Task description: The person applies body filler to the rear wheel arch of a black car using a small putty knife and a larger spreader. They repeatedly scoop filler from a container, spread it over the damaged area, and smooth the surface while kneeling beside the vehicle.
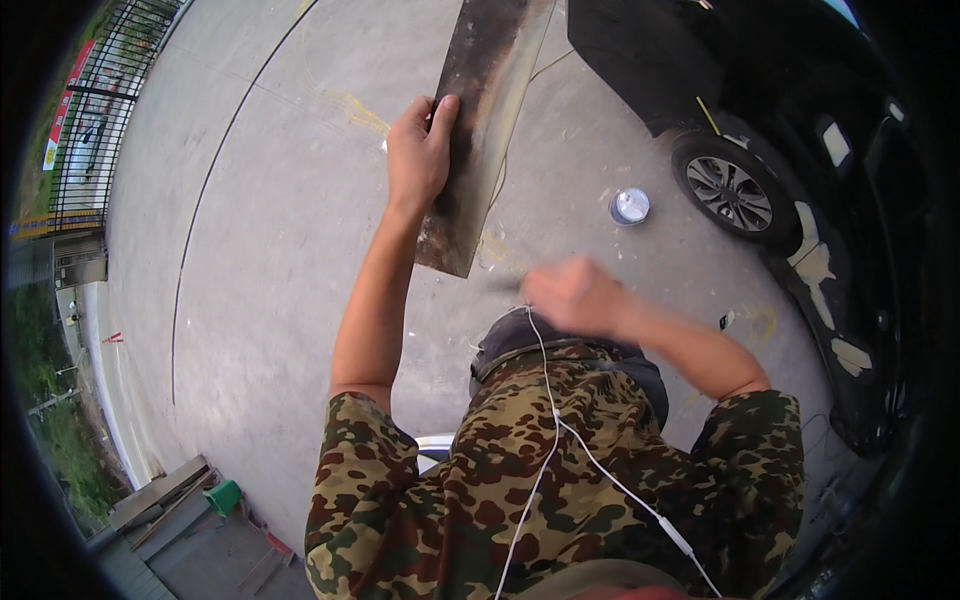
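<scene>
My left hand (418, 155) is closed on the left edge of a long, flat board (475, 165), its thumb lying across the dark, stained face. The board stretches upward out of the picture, with a paler strip along its right side. Just below and right of the board's lower end is my right hand (575, 295), smeared by motion, its fingers curled. A dark blur by those fingers, apart from the board, is too unclear to name. To the right, a small round tub (630, 206) with whitish stuff in it stands on the floor.
A black car (690, 70) with pale patches on its body stands at the right, its front wheel (733, 192) near the tub. Yellow smears (355, 110) mark the concrete floor (270, 260). White earphone cords (553, 390) hang down my front. A green container (223, 497) lies lower left.
</scene>
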A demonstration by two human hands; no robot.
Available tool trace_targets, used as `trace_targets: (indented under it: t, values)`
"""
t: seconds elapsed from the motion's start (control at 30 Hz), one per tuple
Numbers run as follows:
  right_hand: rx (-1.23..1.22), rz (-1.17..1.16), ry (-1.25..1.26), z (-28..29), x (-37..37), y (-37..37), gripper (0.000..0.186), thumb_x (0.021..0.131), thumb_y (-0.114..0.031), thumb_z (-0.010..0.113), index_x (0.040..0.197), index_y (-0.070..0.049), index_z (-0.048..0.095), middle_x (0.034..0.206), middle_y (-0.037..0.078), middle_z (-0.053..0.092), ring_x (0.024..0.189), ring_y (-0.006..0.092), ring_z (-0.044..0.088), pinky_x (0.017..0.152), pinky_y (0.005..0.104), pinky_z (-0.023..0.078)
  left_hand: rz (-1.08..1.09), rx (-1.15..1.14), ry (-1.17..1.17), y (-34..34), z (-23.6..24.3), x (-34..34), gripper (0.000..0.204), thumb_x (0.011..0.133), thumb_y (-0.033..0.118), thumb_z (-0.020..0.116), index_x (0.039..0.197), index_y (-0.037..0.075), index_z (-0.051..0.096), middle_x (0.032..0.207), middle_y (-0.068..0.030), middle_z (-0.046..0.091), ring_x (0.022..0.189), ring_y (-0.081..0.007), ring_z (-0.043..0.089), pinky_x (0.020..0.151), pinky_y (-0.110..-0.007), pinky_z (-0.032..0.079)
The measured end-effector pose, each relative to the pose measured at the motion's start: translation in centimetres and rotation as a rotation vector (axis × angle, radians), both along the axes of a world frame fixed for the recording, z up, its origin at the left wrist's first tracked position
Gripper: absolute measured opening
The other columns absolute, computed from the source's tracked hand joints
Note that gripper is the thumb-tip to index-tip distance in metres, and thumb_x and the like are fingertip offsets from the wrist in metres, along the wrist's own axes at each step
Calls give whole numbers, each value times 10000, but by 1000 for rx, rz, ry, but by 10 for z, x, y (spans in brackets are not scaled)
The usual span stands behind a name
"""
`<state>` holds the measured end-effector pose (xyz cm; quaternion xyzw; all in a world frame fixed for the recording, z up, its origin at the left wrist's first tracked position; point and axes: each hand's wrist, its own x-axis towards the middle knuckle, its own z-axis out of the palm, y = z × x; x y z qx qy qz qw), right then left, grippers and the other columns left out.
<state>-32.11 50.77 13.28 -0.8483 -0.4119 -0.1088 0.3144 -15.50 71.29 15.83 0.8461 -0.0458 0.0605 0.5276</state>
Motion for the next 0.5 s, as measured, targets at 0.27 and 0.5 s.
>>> trace_targets:
  t: [0.27,0.5]
  values:
    - [333,-439,242,52,114,-66,223,965,-204,666,940,13,620,743,184,648,615,281,596,606,400,486,-9,10,32,-5,7,1,423,1036,355,644,951,-59,664,665,-61,550,653,-108,449,602,-327,416]
    - [-105,-17,261,14,-4,12,141,916,-135,626,824,-58,551,672,151,594,590,356,646,546,454,511,21,-8,5,-5,3,7,425,1042,355,635,947,-58,665,658,-53,541,654,-105,444,600,-325,412]
